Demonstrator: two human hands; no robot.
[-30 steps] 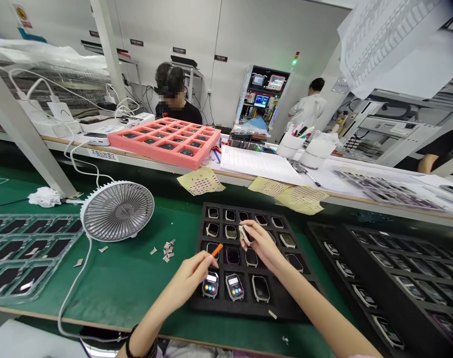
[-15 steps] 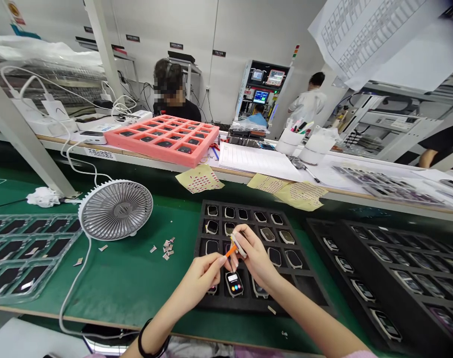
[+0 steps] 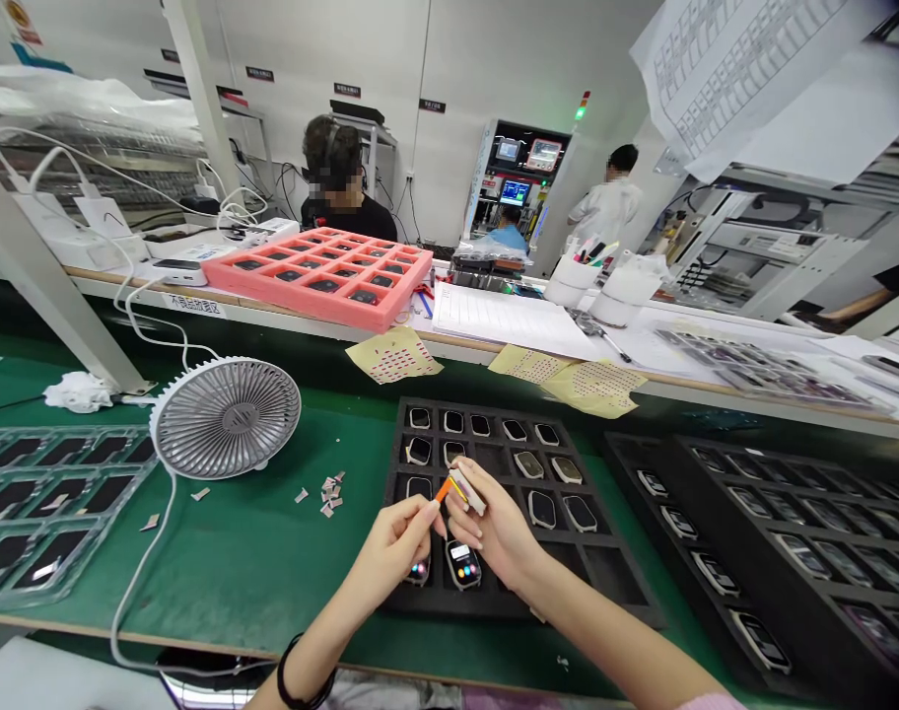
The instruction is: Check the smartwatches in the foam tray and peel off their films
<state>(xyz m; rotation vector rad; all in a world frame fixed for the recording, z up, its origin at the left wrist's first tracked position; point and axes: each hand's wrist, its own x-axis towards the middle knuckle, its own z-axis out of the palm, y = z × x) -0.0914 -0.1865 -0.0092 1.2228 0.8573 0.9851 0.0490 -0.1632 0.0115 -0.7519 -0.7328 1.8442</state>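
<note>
My left hand [image 3: 396, 544] pinches a thin orange stick-like tool [image 3: 443, 491], its tip against the edge of a watch case. That smartwatch body [image 3: 469, 492] is gripped in the fingers of my right hand [image 3: 503, 528], tilted so that its side shows, with a yellow strip along it. Both hands hover over a black foam tray [image 3: 618, 574] with smartwatches in its compartments. Just below the hands lies a watch with a lit screen [image 3: 463, 566]. Part of the tray is hidden by my hands.
Left of the tray are small paper-like scraps [image 3: 331, 490] and a white fan [image 3: 232, 419]. Clear trays [image 3: 46, 582] hold dark panels at far left. More black foam trays [image 3: 775, 592] stand on the right. A pink foam tray [image 3: 376, 316] sits on the shelf, beyond which a person sits.
My right hand has turned the watch so its side faces more toward me, and both hands have shifted slightly left. The orange tool stays against the watch.
</note>
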